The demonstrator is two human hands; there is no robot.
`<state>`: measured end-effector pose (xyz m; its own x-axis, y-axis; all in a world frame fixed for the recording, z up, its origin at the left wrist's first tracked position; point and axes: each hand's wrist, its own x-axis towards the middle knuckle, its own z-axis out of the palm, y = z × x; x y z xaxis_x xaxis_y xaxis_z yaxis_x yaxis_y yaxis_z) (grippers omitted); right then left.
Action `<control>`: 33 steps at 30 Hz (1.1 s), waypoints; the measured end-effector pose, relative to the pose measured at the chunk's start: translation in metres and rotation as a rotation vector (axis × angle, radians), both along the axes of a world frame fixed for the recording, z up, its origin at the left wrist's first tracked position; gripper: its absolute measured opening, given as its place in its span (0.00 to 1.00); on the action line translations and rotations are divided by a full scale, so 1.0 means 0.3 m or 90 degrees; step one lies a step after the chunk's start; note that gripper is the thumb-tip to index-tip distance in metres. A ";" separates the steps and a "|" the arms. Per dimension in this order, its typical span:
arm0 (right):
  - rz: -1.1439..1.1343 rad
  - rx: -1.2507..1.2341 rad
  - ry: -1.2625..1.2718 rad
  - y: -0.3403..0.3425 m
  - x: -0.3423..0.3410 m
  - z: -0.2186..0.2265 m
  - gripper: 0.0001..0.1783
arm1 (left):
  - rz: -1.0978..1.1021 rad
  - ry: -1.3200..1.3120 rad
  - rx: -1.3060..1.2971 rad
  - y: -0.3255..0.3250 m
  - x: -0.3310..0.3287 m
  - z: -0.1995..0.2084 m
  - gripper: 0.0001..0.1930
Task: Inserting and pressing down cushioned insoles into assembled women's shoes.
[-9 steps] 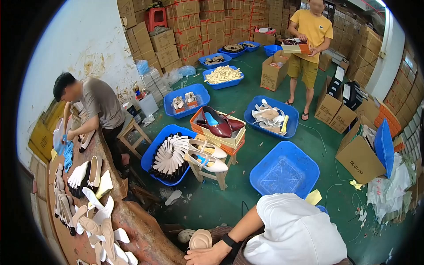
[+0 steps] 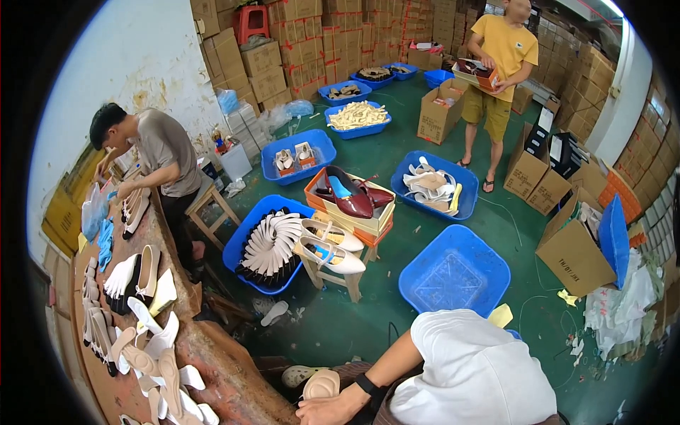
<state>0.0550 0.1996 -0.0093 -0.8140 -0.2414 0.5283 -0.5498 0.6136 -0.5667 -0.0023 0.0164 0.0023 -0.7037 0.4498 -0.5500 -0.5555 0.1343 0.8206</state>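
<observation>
Apparently the step in hand is the handling of one beige padded insole (image 2: 322,384), which shows at twelve o'clock from the right hand (image 2: 329,409), right by its knuckles, near six o'clock in the view. That hand is just beside the bench (image 2: 219,368), but its fingers are partly cut off below, so whether it grasps the piece I cannot tell, and the left hand is out of view. Any further handling would call for steady control, with loose insoles (image 2: 170,379) lying between nine and ten o'clock.
</observation>
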 end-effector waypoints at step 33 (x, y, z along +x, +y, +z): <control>0.293 0.094 -0.177 -0.142 -0.365 0.214 0.20 | 0.469 0.475 -0.834 -0.412 0.443 0.044 0.27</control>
